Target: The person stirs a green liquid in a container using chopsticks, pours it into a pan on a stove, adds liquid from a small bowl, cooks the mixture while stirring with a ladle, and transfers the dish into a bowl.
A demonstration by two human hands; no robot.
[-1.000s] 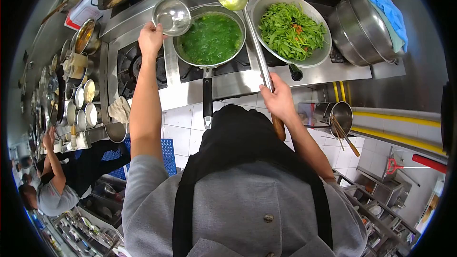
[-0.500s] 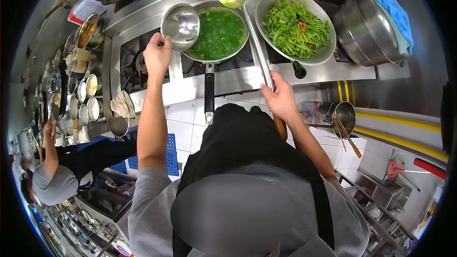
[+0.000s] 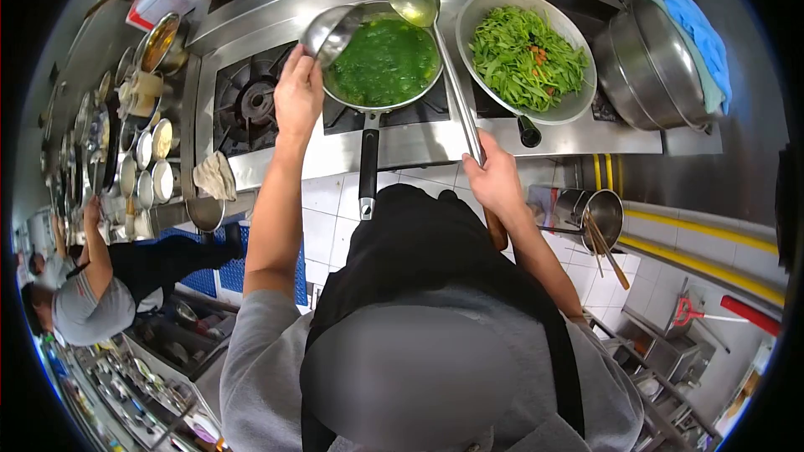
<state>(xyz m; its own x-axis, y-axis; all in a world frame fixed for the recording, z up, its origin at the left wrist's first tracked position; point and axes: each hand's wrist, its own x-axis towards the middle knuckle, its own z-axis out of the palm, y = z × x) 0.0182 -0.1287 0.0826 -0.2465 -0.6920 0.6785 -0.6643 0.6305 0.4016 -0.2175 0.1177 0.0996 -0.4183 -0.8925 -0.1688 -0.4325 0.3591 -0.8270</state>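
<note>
Far left, a co-worker (image 3: 92,310) bent over a counter; beige cloth (image 3: 215,176) by the stove's (image 3: 410,144) front-left corner; bare burner (image 3: 255,102) near its left edge; left hand (image 3: 299,100) narrowed on the near rim of a metal bowl (image 3: 329,33), which hangs tilted over the left rim of a pan (image 3: 368,108); contents, if any, cannot be told; bowl likely light, stiff, slick when wet, best pinched at the rim; pan sits toward the front edge, full of green soup (image 3: 381,59), handle jutting past that edge; probably heavy, hot, easily slopped, so take it by the black grip; right hand (image 3: 496,176) wrapped around the shaft of a long ladle (image 3: 456,88), its cup above the stove near the pan's back-right rim; likely top-heavy, steadier held low; then a white pan (image 3: 569,109) of leafy greens (image 3: 528,59), soft and light-looking; steel pot (image 3: 641,67) near the right edge, blue cloth (image 3: 691,21) on it.
</note>
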